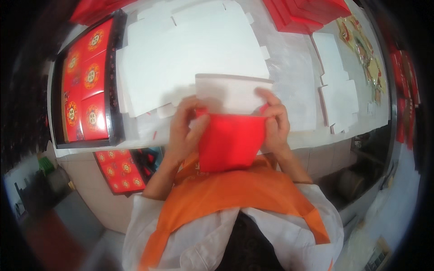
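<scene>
Between my two hands is a part-folded red cardboard box [233, 140], red outside and white inside. Its white inner flap stands up on the far side, above the table's near edge. My left hand [187, 119] grips the box's left upper corner, thumb on the red front and fingers at the side flap. At the right upper corner my right hand [275, 117] pinches the side, its index finger raised beside the white flap. Just beyond lies a stack of flat white box blanks [194, 43] on the table.
A dark-edged tray [116, 81] of red printed boxes stands at the left, with another tray [120, 171] of them lower down. Red boxes [307, 13] are stacked at the far right. White blanks [337, 86] and small gold packets [366, 58] lie to the right.
</scene>
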A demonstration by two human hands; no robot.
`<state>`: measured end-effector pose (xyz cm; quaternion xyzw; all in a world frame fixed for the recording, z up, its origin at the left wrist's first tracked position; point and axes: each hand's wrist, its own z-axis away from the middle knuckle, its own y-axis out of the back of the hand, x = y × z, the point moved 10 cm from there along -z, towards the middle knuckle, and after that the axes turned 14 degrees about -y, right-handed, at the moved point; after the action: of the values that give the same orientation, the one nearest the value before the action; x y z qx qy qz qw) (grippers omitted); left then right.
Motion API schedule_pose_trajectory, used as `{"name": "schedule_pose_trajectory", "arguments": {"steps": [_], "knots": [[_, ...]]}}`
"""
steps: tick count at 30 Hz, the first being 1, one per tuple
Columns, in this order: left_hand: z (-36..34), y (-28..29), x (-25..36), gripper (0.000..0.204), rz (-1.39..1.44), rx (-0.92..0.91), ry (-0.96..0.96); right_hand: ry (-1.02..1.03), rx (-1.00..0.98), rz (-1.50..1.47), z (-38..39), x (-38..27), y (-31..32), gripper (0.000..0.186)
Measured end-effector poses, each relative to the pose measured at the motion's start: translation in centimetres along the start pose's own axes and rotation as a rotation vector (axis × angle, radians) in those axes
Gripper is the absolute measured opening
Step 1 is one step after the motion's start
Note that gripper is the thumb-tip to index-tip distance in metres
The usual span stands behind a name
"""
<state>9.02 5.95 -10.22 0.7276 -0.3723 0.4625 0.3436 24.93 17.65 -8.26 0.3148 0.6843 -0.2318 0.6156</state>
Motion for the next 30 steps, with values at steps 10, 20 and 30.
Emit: {"name": "schedule_pose_trajectory", "arguments": {"steps": [10, 20, 30], "knots": [[-1.9, 0.6, 1.7, 0.03, 0.096, 0.331, -0.077, -0.208, 0.214, -0.469, -1.0, 1.6, -0.2, 0.016], [-2.6, -0.1, 1.8, 0.02, 0.107, 0.248, 0.031, -0.269, 0.038, -0.468, -2.3, 0.2, -1.5, 0.013], [-1.9, -0.1, 0.8, 0.019, 0.181, 0.221, -0.032, -0.321, 0.026, -0.304, -2.1, 1.4, -1.4, 0.016]]}}
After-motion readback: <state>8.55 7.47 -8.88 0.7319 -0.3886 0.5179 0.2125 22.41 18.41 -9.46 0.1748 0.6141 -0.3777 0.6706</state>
